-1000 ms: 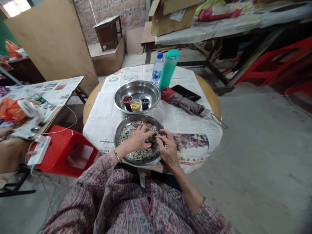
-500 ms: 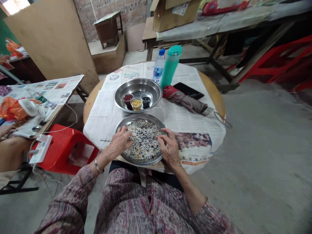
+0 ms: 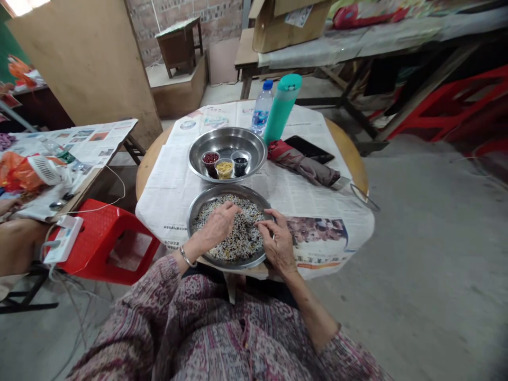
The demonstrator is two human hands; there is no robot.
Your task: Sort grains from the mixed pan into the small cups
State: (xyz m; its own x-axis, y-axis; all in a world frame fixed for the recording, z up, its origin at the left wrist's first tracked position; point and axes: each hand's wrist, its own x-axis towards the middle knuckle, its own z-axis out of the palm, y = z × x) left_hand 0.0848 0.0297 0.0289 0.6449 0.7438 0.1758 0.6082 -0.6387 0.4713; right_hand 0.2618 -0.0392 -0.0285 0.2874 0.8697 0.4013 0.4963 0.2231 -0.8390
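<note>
A shallow round metal basin (image 3: pixel 192 233) at the table's front holds mixed grains (image 3: pixel 240 241), mostly white and black with yellow bits. My left hand (image 3: pixel 219 223) lies over the grains, back up, fingers stretched rightward and held close; its thumb is hidden. At the basin's right rim, my right hand (image 3: pixel 279 246) has thumb and fingertips drawn together; what they hold, if anything, is too small to make out. Behind stands a wider metal basin (image 3: pixel 193 168) with clear cups of red beans (image 3: pixel 210 157), yellow beans (image 3: pixel 224 168) and black beans (image 3: pixel 240 164).
On the newspaper-covered round table (image 3: pixel 166 198) stand a water bottle (image 3: pixel 262 110) and a teal flask (image 3: pixel 282 108). A folded umbrella (image 3: pixel 304 164) and a dark tablet (image 3: pixel 309 150) lie right of them. A red stool (image 3: pixel 99 238) with a power strip (image 3: pixel 63 239) is at left, beside another person's leg (image 3: pixel 24 246).
My left hand has moved from the basin's left side rightward over its middle. The grains look more heaped. My right hand keeps nearly the same pose at the rim.
</note>
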